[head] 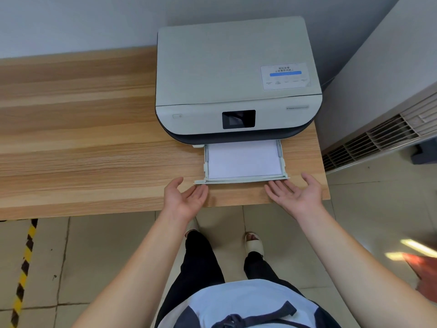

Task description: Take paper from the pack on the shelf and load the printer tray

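A pale grey printer with a small dark screen stands on the right end of a wooden table. Its paper tray is pulled out toward me, and a stack of white paper lies flat inside it. My left hand is palm up with fingers apart, its fingertips at the tray's front left corner. My right hand is also palm up and spread, fingertips at the tray's front right corner. Neither hand holds anything. No paper pack or shelf is in view.
A grey unit with a vent grille stands close on the right of the table. The wall runs behind the printer. Yellow-black tape marks the tiled floor at left. A blurred red object sits at the right edge.
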`<state>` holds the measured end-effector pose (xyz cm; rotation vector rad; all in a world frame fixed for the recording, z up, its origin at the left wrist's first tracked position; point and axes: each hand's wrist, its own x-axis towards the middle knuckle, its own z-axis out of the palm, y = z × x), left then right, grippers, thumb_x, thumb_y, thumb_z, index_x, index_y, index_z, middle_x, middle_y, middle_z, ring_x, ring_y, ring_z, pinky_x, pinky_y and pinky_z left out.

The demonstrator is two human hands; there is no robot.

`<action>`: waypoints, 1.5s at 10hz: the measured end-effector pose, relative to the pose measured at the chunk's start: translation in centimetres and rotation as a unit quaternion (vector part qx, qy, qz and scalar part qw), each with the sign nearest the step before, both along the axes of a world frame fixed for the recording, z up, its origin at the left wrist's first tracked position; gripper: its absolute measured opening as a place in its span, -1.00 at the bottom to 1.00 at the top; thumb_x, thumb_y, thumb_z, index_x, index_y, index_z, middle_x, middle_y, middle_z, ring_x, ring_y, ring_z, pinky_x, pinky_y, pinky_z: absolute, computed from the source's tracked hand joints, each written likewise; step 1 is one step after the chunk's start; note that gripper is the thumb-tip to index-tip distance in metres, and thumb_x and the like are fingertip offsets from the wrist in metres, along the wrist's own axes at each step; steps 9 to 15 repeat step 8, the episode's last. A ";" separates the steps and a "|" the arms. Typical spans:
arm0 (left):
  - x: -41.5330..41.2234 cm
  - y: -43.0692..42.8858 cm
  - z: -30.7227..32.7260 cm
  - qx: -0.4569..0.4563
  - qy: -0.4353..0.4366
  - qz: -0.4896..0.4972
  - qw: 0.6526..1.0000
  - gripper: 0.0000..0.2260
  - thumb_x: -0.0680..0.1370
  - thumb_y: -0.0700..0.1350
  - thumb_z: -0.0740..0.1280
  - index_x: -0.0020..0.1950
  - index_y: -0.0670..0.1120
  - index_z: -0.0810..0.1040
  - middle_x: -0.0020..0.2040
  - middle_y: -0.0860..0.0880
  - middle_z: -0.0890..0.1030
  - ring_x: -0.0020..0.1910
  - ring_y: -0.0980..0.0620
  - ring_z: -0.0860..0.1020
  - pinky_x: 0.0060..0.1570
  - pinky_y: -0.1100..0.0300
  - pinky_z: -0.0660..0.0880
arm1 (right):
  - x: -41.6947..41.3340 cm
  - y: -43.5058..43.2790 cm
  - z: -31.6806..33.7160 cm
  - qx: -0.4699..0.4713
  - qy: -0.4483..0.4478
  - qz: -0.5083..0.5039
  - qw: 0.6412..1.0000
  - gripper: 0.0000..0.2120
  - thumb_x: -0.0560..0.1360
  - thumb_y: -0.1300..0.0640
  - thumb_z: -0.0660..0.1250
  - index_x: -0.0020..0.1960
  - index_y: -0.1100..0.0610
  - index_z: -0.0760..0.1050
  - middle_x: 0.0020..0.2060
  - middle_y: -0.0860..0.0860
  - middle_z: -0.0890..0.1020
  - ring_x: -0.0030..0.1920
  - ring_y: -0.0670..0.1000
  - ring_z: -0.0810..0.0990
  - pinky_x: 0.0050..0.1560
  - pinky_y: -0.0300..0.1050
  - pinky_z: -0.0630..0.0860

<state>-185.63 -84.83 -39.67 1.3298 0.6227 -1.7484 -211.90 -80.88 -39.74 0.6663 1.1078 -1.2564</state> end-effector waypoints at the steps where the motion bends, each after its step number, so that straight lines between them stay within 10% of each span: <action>1: -0.7 -1.7 0.1 -0.023 0.016 0.019 0.999 -0.45 0.60 -0.10 0.29 0.50 -0.35 0.27 0.41 -0.33 0.42 0.40 -0.24 0.44 0.40 -0.07 0.41 | 0.2 -2.2 0.2 -0.015 -0.002 0.001 1.000 -0.37 0.54 -0.02 0.21 0.53 0.19 0.17 0.44 0.25 0.36 0.39 0.30 0.39 0.38 0.35 0.28; 5: -3.0 -7.9 0.5 -0.125 0.057 0.041 0.990 -0.22 0.53 0.12 0.31 0.62 -0.16 0.06 0.55 -0.24 0.29 0.51 -0.18 0.33 0.52 -0.13 0.12 | 0.7 -10.3 1.8 -0.093 -0.016 -0.012 0.996 -0.33 0.45 -0.18 0.29 0.40 0.21 0.30 0.36 0.25 0.43 0.33 0.32 0.42 0.36 0.36 0.26; 15: -2.0 -5.1 0.2 -0.128 0.018 -0.010 0.992 -0.31 0.57 0.10 0.29 0.61 -0.16 0.17 0.55 -0.22 0.30 0.53 -0.18 0.29 0.52 -0.11 0.19 | -0.2 -6.9 2.9 -0.111 0.009 0.026 0.993 -0.29 0.46 -0.14 0.30 0.49 0.17 0.25 0.45 0.22 0.34 0.45 0.25 0.30 0.41 0.31 0.23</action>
